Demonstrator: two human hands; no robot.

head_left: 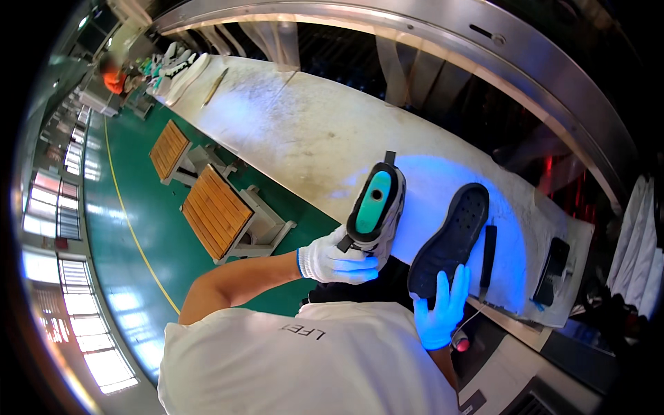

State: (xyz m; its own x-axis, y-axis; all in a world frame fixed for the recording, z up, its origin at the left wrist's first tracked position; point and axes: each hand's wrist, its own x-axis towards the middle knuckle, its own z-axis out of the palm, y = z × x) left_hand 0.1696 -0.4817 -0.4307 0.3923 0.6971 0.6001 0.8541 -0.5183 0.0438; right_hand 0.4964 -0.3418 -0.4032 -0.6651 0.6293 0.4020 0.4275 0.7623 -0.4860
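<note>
My left hand (340,257), in a white knit glove, is closed around a shoe upper (391,220) and holds it raised by the bench edge. A last with a teal top (374,202) and a dark round hole fills the upper's opening; black tabs stick out at both ends. A dark shoe sole (456,225) with round recesses at its far end lies slanted under blue light. At its near end is my gloved right hand (441,308), its thumb and fingers about the sole's end, the fingers fairly straight. How firmly they grip is hard to see.
On the pale bench (297,138) are a black strip (489,256), a phone-like black object (551,271) and, farther left, a thin stick (216,86). Several shoes (173,66) stand at the far end. Wood-slatted stands (216,211) are on the green floor. A metal-framed machine (484,38) borders the bench.
</note>
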